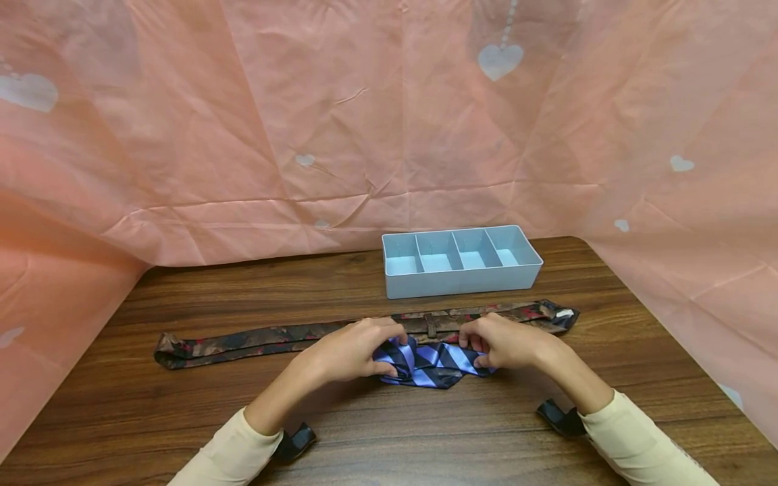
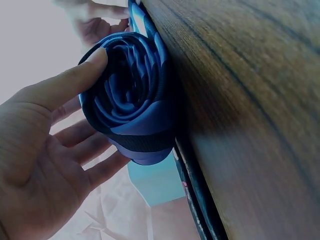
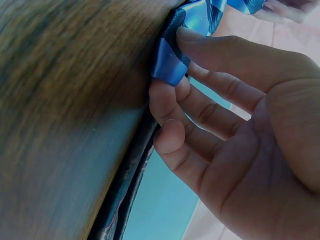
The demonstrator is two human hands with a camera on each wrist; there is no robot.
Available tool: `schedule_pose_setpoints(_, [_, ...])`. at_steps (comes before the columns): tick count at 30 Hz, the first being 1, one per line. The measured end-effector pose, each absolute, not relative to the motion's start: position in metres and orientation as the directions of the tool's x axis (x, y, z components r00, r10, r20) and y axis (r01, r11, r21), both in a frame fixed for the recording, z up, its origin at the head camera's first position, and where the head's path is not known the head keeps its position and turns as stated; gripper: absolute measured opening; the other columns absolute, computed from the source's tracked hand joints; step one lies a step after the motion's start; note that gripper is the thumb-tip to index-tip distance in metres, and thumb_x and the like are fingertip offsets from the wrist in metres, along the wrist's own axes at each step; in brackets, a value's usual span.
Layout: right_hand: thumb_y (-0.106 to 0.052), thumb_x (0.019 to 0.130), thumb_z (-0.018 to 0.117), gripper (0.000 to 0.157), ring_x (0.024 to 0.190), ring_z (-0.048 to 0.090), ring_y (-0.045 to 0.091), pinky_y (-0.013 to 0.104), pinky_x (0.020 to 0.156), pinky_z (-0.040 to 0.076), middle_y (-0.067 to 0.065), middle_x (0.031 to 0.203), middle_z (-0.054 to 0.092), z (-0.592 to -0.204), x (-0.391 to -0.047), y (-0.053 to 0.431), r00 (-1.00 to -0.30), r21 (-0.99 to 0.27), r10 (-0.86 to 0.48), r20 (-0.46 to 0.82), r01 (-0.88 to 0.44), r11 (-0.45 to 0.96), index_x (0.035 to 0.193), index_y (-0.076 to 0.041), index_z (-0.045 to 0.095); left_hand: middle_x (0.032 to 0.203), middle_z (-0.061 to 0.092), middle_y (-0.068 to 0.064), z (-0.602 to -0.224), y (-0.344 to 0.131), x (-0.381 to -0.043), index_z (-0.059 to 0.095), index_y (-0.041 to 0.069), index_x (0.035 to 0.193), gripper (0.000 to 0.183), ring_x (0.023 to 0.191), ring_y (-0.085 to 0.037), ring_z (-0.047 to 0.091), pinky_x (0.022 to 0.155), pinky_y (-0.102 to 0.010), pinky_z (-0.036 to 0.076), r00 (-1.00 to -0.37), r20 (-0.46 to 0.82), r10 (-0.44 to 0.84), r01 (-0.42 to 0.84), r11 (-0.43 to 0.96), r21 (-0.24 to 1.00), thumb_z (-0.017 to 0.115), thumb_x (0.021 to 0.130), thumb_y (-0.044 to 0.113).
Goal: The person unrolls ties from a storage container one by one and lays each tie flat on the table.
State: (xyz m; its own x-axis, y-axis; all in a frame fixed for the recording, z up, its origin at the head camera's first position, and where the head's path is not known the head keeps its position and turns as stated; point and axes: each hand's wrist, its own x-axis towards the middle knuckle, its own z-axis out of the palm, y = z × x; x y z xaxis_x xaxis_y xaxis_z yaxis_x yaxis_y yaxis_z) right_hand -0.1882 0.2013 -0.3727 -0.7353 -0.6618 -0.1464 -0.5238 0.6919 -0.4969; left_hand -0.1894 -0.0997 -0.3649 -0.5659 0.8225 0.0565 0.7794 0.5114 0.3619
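Observation:
A blue and black striped necktie (image 1: 428, 364) lies on the table in front of me, its left part wound into a roll. My left hand (image 1: 358, 351) holds that roll between thumb and fingers; the left wrist view shows the coiled layers (image 2: 125, 85) end-on. At the other side my right hand (image 1: 507, 341) pinches the flat end of the striped tie (image 3: 172, 60) between thumb and fingers. Just behind both hands a brown floral necktie (image 1: 261, 339) stretches across the table, folded lengthwise, with a white label at its right end.
A pale blue box (image 1: 462, 280) with several compartments stands behind the ties. Black straps (image 1: 294, 442) hang at both wrists. Pink cloth with white hearts (image 1: 340, 121) encloses the wooden table (image 1: 389, 432) at the back and sides.

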Motion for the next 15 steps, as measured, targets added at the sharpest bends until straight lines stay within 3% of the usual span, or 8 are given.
schedule_pose_setpoints(15, [0.002, 0.085, 0.080, 0.024, 0.065, 0.045, 0.004, 0.025, 0.063, 0.043, -0.004, 0.079, 0.055, -0.3714, -0.1863, 0.2018, -0.727, -0.508, -0.674, -0.128, -0.536, 0.674, 0.101, -0.009, 0.065, 0.120, 0.067, -0.003, -0.3600, -0.1039, -0.1903, 0.065, 0.012, 0.114, 0.034, 0.099, -0.015, 0.062, 0.084, -0.035, 0.054, -0.582, 0.038, 0.812, 0.763, 0.529, 0.372, 0.086, 0.087, 0.018])
